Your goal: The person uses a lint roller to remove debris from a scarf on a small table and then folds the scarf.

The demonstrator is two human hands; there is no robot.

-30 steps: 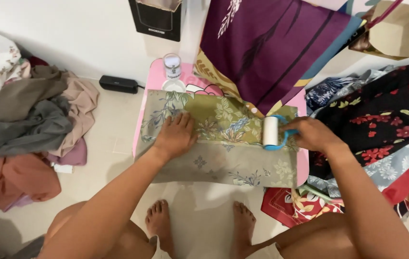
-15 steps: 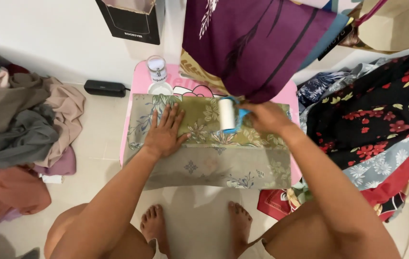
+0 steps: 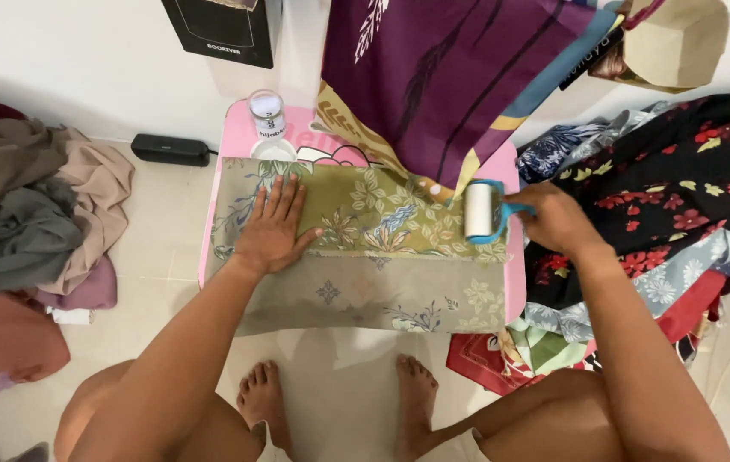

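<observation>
Cloth: the green floral cloth [image 3: 356, 248] lay spread flat over the small pink bench [image 3: 235, 128], its near edge hanging over the front toward the person's feet
Cloth handling: judged thin, light and limp; it looked likely to slide or bunch on the smooth top unless pinned, so a flat palm suited it better than a pinch
Cloth axis: its long side ran left to right across the bench, the leafy band along the far half and the plainer band along the near half
Left hand: the left hand [image 3: 272, 229] pressed palm down on the left part of the cloth, fingers [image 3: 283, 192] spread and straight, gripping nothing
Right hand: the right hand [image 3: 555, 221] was closed around the blue handle of the lint roller [image 3: 480, 211], at the right end of the cloth
Roller handling: judged light and rigid, with a tacky white drum; the handle was the place to hold it
Roller axis: the drum stood with its long axis running away from the person, the handle pointing right, so it would roll left and right along the cloth
Nearby: a small clear jar [image 3: 267, 115] stood at the bench's far left corner, a purple cloth [image 3: 442, 77] draped over the far edge, and piled clothes [image 3: 31, 222] lay on the floor at left
</observation>
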